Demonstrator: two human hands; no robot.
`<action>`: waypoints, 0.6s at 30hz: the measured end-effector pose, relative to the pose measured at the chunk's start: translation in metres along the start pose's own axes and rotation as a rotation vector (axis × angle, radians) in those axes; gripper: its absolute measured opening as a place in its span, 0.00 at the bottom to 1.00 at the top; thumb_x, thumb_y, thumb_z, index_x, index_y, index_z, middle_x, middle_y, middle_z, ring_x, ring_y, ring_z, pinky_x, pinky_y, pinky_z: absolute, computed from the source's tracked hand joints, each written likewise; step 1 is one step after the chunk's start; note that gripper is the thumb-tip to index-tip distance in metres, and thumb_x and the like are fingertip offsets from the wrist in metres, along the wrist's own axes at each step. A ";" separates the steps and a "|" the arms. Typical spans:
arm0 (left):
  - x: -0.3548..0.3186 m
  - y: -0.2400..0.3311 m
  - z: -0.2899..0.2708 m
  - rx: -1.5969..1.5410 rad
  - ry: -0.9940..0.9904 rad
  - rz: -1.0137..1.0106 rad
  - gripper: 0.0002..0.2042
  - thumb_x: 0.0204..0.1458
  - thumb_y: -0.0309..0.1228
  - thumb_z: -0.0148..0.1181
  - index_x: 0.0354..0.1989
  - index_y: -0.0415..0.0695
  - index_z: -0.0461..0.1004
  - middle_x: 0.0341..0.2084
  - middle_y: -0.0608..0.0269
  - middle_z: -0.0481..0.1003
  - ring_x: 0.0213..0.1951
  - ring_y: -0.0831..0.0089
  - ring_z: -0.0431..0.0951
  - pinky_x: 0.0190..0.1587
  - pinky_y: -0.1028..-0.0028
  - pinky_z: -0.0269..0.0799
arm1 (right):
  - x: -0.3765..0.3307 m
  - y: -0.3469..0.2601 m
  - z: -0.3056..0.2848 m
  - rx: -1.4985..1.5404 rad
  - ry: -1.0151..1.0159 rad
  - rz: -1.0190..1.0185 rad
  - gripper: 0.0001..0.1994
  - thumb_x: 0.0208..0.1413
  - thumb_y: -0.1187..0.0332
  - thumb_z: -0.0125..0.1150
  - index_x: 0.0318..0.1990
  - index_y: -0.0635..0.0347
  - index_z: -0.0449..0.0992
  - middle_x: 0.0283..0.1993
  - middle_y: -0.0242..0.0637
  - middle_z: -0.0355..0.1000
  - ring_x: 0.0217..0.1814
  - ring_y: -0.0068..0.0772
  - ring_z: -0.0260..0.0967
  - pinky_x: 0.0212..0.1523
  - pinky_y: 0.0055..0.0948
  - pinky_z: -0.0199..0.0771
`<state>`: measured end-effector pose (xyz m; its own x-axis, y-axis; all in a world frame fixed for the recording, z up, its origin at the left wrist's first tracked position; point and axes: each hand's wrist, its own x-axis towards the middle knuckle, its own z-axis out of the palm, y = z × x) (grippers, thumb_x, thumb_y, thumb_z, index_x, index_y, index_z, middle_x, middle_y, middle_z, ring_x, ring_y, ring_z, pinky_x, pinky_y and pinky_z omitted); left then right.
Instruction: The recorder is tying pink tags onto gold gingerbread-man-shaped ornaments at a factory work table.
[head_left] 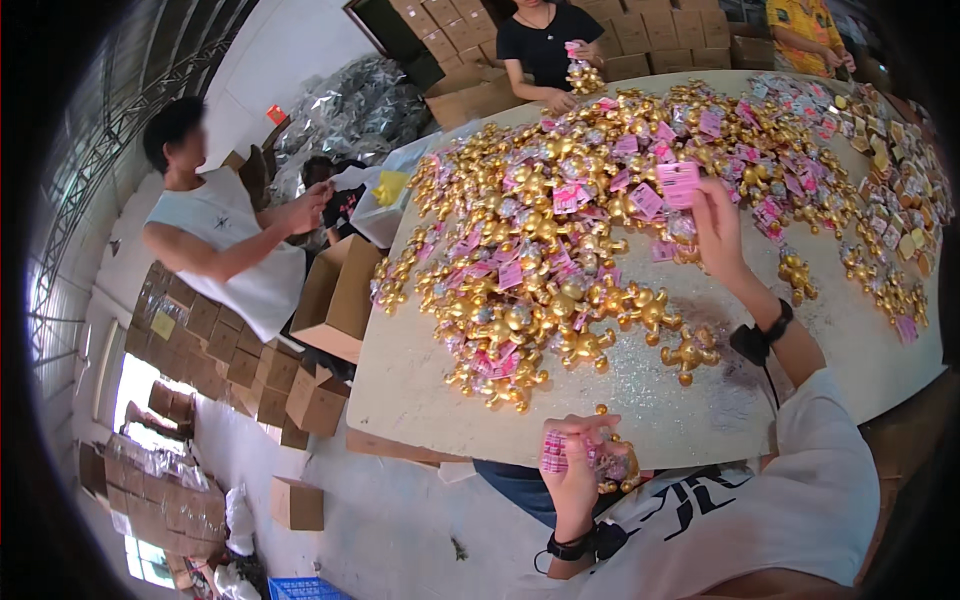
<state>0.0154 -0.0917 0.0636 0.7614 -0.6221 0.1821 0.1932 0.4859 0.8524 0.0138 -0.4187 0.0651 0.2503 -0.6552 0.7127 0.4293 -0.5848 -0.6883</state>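
My left hand point(570, 475) is closed at the near table edge around a gold bear-shaped figure point(622, 462). A small pink printed card point(553, 452) also shows in that hand. Farther up and to the right, my right hand point(717, 230) pinches a pink card point(678, 184) above the heap. Whether a figure hangs from that card, I cannot tell. Under and beyond it spreads a large heap of shiny gold figures point(560, 260) with pink cards among them. A single gold figure point(690, 352) lies between my hands at the heap's near edge.
The pale table point(400, 400) is strewn with glitter. Brown and white small items point(895, 150) lie at its far right. Two people stand along the far side, and another person point(225, 220) stands at the left by an open carton point(340, 290). Stacked cartons point(165, 490) line the left.
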 end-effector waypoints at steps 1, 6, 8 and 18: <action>0.001 0.001 0.001 0.016 0.030 0.030 0.11 0.60 0.36 0.43 0.38 0.39 0.61 0.27 0.58 0.65 0.44 0.53 0.73 0.34 0.64 0.79 | -0.005 -0.021 0.004 0.006 -0.018 -0.069 0.05 0.52 0.80 0.51 0.37 0.66 0.66 0.31 0.32 0.61 0.31 0.22 0.61 0.32 0.19 0.61; 0.011 -0.002 0.017 0.076 0.035 0.089 0.15 0.56 0.42 0.50 0.38 0.41 0.60 0.40 0.51 0.65 0.52 0.46 0.67 0.38 0.58 0.79 | -0.044 -0.110 0.010 -0.133 -0.546 -0.376 0.05 0.54 0.76 0.51 0.38 0.66 0.69 0.32 0.38 0.67 0.33 0.30 0.66 0.33 0.24 0.66; 0.011 -0.005 0.025 0.080 0.015 0.118 0.21 0.53 0.50 0.52 0.36 0.42 0.58 0.51 0.46 0.61 0.53 0.45 0.66 0.42 0.55 0.77 | -0.061 -0.123 0.021 -0.372 -1.372 -0.385 0.06 0.47 0.71 0.55 0.32 0.63 0.71 0.29 0.37 0.66 0.33 0.33 0.66 0.32 0.26 0.66; -0.010 -0.002 0.047 -0.025 0.421 -0.011 0.08 0.60 0.32 0.44 0.43 0.43 0.59 0.40 0.47 0.70 0.32 0.74 0.71 0.26 0.77 0.67 | -0.080 -0.105 0.033 0.461 -1.178 -0.674 0.06 0.49 0.67 0.55 0.31 0.60 0.72 0.32 0.34 0.69 0.37 0.34 0.66 0.35 0.31 0.67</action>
<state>-0.0223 -0.1153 0.0832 0.9445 -0.3250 -0.0478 0.2140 0.4984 0.8401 -0.0231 -0.2891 0.0849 0.3520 0.5840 0.7314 0.9344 -0.2647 -0.2384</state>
